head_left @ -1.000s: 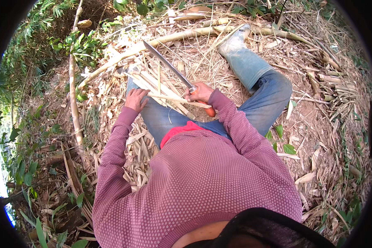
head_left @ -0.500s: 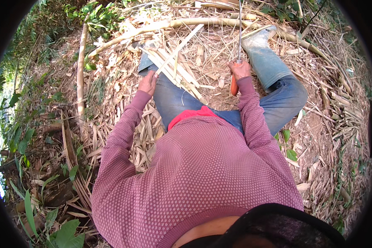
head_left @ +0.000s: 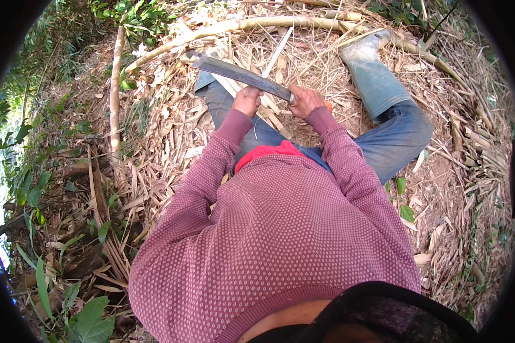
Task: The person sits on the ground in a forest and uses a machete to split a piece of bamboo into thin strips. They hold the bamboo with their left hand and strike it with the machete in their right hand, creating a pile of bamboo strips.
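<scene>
Orange-handled machete (head_left: 243, 75) is filling your right hand (head_left: 307, 103); your left hand (head_left: 247, 101) is holding 1 pale strip (head_left: 278, 51) behind the blade.

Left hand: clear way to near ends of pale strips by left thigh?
Probably yes: the left hand is close beside the pale strips, and the machete crosses beyond their near ends, leaving those uncovered. Whether the hand holds anything is hidden.

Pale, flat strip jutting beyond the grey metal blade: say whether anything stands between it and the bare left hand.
The long grey machete blade crosses, in this view, between the pale strip and the left hand; whether that hand grips the strip's near end is hidden.
</scene>
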Available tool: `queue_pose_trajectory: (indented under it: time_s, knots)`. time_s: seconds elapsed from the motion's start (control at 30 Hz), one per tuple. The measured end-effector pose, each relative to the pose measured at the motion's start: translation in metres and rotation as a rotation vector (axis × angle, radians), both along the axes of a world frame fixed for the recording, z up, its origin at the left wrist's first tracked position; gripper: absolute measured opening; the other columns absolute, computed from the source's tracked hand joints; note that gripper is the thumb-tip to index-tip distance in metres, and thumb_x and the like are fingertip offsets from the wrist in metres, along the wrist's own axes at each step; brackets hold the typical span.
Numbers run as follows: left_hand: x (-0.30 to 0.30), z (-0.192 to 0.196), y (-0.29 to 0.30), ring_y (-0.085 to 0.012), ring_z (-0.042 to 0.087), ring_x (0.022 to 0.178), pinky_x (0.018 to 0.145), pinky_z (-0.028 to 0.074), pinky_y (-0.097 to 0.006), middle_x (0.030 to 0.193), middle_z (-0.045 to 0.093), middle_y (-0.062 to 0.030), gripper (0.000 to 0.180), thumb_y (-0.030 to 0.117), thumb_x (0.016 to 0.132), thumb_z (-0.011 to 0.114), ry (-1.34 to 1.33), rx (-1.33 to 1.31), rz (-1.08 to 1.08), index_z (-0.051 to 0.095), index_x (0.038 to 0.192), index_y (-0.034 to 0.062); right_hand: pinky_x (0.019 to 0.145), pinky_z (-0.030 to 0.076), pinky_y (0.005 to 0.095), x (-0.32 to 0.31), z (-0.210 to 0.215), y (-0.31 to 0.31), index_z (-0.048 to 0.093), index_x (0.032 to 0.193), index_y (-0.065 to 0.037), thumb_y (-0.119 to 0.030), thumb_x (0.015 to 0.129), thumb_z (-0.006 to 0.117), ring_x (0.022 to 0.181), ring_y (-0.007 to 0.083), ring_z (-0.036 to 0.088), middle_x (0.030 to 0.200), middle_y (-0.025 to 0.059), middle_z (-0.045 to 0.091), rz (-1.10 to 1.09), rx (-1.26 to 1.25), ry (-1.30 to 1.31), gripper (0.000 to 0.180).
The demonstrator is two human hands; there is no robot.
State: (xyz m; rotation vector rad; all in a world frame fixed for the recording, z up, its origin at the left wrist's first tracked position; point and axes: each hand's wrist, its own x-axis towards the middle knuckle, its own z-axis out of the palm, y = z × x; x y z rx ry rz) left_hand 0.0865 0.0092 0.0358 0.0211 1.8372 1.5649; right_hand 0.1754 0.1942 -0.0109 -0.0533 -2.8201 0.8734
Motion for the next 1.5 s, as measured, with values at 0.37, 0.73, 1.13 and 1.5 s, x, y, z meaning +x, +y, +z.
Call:
queue_pose_trajectory:
  time_s: [0.37, 0.73, 1.13, 1.5]
  knots:
    - [0.020, 0.046, -0.013, -0.0022, 0.021, 0.036, 0.032, 0.015, -0.020, 0.050, 0.030, 0.0070, 0.021, 0.026, 0.094, 0.042, -0.055, 0.113, -0.064, 0.048, 0.085, 0.0086, 0.063, 0.050, 0.0392, 0.000, 0.015, 0.014, 0.052, 0.089, -0.010, -0.015, 0.069, 0.065, 0.074, 0.0307, 0.062, 0.077, 0.0115, 0.061, -0.040, 0.044, 0.013, 0.024]
    - [0.075, 0.046, -0.101, -0.0040, 0.026, 0.038, 0.034, 0.020, -0.019, 0.054, 0.035, 0.0039, 0.021, 0.025, 0.094, 0.041, -0.222, 0.226, 0.008, 0.048, 0.087, 0.0059, 0.069, 0.050, 0.0413, 0.009, 0.046, 0.039, 0.060, 0.090, -0.006, -0.025, 0.069, 0.063, 0.075, 0.0346, 0.063, 0.078, 0.0183, 0.064, -0.576, -0.046, -0.116, 0.028]
    - [0.070, 0.028, -0.078, -0.0024, 0.022, 0.040, 0.035, 0.017, -0.019, 0.055, 0.032, 0.0058, 0.022, 0.026, 0.094, 0.040, -0.233, 0.363, 0.062, 0.047, 0.087, 0.0062, 0.058, 0.046, 0.0442, 0.046, 0.085, -0.052, 0.051, 0.081, -0.010, -0.019, 0.067, 0.062, 0.067, 0.0349, 0.060, 0.073, 0.0129, 0.061, 0.046, 0.227, -0.169, 0.020]
    - [0.090, 0.048, -0.120, -0.0011, 0.022, 0.040, 0.034, 0.019, -0.018, 0.054, 0.030, 0.0071, 0.020, 0.023, 0.095, 0.040, -0.239, 0.475, 0.135, 0.046, 0.084, 0.0071, 0.062, 0.048, 0.0440, 0.004, 0.070, -0.015, 0.055, 0.083, -0.013, -0.023, 0.066, 0.064, 0.067, 0.0351, 0.060, 0.067, 0.0136, 0.061, -0.102, 0.333, -0.182, 0.022]
